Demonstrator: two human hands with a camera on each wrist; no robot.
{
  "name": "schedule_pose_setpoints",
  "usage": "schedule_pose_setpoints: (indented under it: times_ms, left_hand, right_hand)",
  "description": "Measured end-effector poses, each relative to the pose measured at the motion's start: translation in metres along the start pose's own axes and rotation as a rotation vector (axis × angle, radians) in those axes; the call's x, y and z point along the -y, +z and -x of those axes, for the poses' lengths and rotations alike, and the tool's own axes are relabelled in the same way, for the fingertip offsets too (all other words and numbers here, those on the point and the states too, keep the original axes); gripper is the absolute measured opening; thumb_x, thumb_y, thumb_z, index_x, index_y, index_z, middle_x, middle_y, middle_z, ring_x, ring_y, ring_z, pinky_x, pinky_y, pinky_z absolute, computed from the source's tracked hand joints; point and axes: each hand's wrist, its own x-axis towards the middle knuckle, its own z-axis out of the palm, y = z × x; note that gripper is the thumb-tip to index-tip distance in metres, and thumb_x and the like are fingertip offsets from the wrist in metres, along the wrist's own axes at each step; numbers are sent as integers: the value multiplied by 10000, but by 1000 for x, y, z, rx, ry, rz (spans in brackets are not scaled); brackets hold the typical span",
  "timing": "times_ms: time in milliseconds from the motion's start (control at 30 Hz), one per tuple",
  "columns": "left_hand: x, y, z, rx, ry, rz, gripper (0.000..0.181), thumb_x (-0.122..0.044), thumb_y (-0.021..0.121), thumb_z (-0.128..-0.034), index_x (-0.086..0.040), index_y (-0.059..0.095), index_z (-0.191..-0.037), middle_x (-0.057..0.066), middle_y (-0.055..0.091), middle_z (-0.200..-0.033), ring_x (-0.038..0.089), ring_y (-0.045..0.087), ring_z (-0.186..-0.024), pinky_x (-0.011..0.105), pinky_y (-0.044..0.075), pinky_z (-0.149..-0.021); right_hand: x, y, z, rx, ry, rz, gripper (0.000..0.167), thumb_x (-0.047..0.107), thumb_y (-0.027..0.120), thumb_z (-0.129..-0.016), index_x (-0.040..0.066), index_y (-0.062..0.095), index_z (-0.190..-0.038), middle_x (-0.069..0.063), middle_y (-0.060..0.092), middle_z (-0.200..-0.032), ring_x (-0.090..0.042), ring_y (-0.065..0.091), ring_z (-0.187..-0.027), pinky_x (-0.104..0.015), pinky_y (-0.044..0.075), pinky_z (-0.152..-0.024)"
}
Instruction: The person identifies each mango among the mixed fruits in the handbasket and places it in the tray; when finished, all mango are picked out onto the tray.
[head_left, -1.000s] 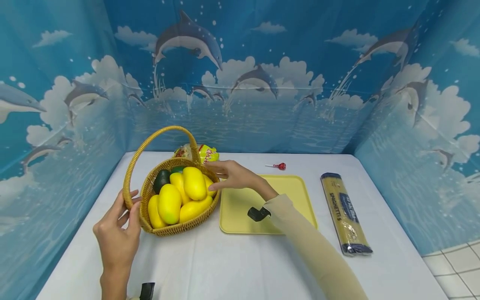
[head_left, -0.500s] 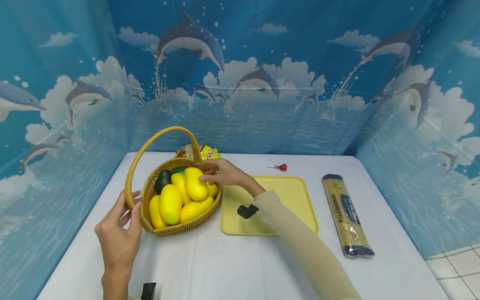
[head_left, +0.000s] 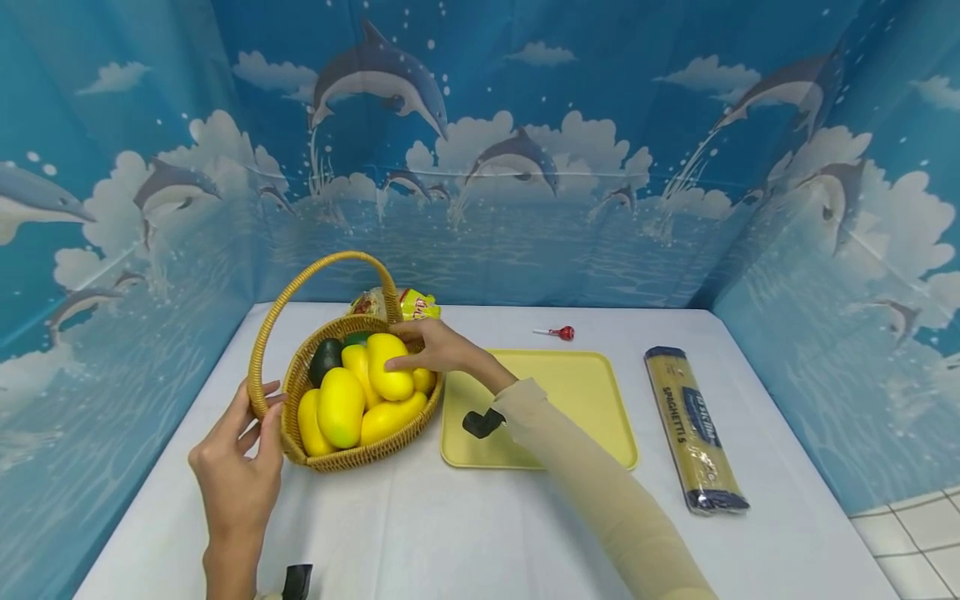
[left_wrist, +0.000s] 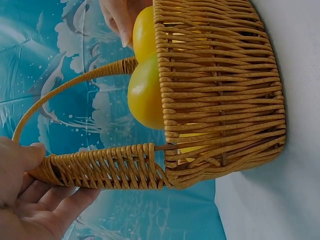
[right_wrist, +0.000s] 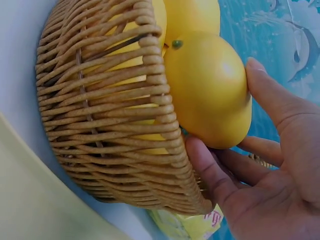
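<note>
A wicker basket (head_left: 348,460) stands at the left of the table, heaped with several yellow mangoes (head_left: 340,408) and a dark green avocado (head_left: 325,360). Its tall handle (head_left: 287,287) arches over the fruit. My left hand (head_left: 238,467) holds the lower left end of this handle between thumb and fingers. At the basket's right side, my right hand (head_left: 438,346) grips the uppermost mango (right_wrist: 210,92), thumb on one side and fingers curled round the other. That mango sits among the others above the rim. Another green item behind it is mostly hidden.
A yellow tray (head_left: 570,408) lies right of the basket, under the right forearm. Beyond it is a red lollipop (head_left: 564,332). A spaghetti pack (head_left: 693,429) lies at the right. Behind the basket is a yellow snack bag (head_left: 418,305). Dolphin-printed curtains (head_left: 525,250) enclose the table.
My right hand has moved left from the basket's right rim onto the uppermost mango and taken hold of it. The left hand stays on the handle; the basket has not moved.
</note>
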Motion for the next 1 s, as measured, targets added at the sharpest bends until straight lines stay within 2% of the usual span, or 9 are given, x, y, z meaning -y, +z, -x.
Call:
schedule_pose_setpoints:
  times_ms: [133, 233, 367, 800, 1000]
  left_hand:
    - [0, -2, 0, -2, 6, 9, 516, 80, 759, -957, 11, 651, -1458, 174, 779, -1233, -59, 691, -1127, 68, 540, -876]
    - [0, -3, -1, -1, 8, 17, 517, 82, 756, -958, 10, 650, -1459, 177, 778, -1235, -150, 636, -1121, 68, 540, -876]
    - [0, -4, -1, 3, 9, 23, 514, 84, 754, -959, 12, 651, -1457, 177, 776, -1240, -143, 641, -1129, 73, 541, -885]
    - [-1, -6, -1, -4, 30, 43, 502, 96, 754, -953, 20, 661, -1441, 185, 777, -1229, -125, 656, -1128, 79, 542, -889]
    - [0, -5, 0, -9, 34, 37, 502, 112, 753, -946, 16, 670, -1432, 181, 780, -1223, -145, 645, -1120, 72, 538, -880]
  right_hand:
    - [7, 2, 0, 7, -34, 5, 691, 243, 773, -1029, 4, 478, -1606, -157, 609, -1533, -278, 642, -1326, -299, 573, -1086]
    - [10, 3, 1, 10, -38, 21, 693, 251, 772, -1029, 6, 478, -1607, -153, 606, -1537, -275, 645, -1317, -289, 578, -1071]
    - [11, 3, 5, 7, -25, 32, 709, 273, 769, -1032, 18, 464, -1619, -153, 570, -1576, -276, 626, -1342, -309, 573, -1084]
    - [2, -4, 17, -27, -20, -93, 673, 209, 757, -1038, 34, 469, -1621, -162, 556, -1588, -304, 665, -1317, -296, 597, -1057]
    - [0, -11, 20, 12, -9, -130, 664, 213, 730, -1054, 30, 453, -1629, -150, 538, -1610, -293, 649, -1340, -309, 594, -1068]
